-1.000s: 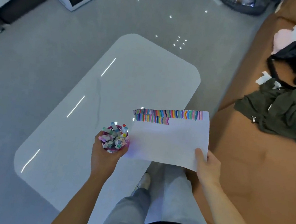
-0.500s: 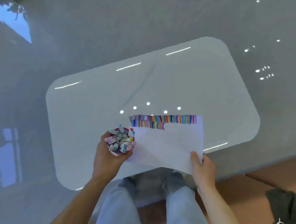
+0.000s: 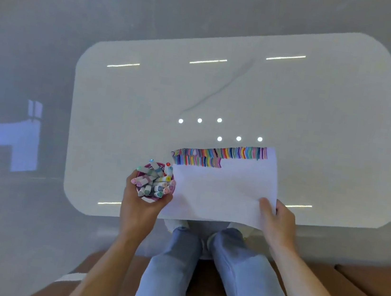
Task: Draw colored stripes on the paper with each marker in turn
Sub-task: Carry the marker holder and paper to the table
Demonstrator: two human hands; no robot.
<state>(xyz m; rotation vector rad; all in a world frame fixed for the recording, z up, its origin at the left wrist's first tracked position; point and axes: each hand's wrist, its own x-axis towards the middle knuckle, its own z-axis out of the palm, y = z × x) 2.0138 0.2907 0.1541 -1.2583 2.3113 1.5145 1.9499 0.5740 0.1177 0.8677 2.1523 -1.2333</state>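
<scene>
Grips pink cup (image 3: 150, 198) in left hand (image 3: 140, 207), fingers and thumb curled round the wall from the near side, mouth of cup turned up toward the head camera. Holds within it a dense bunch of markers (image 3: 154, 179), caps up, pale barrels with small coloured end dots; count not readable. Pinches paper (image 3: 220, 196) at its near right corner with right hand (image 3: 277, 223): thumb flat on top of the sheet, other fingers curled under it, mostly hidden. Carries the sheet roughly level over the near part of white table (image 3: 246, 92), near edge overhanging the table's near edge above the knees; contact between sheet and tabletop not determinable. Bears coloured stripes (image 3: 221, 155) along the far edge: one row across nearly the full width, a second, shorter row beneath it on the left part only; rest of sheet blank. Cup just left of the sheet, at its left edge, close below the left end of the stripes; touching or merely overlapping, cannot tell. Table glossy, rounded corners, faint grey vein running diagonally, reflections of strip lights and round spots. Jeans (image 3: 173, 269), light blue, between the two forearms; shoes (image 3: 174, 223), pale, partly under the sheet's near edge. Brown seat (image 3: 358, 281) at lower right. Grey floor (image 3: 9, 198), shiny, round the table.
</scene>
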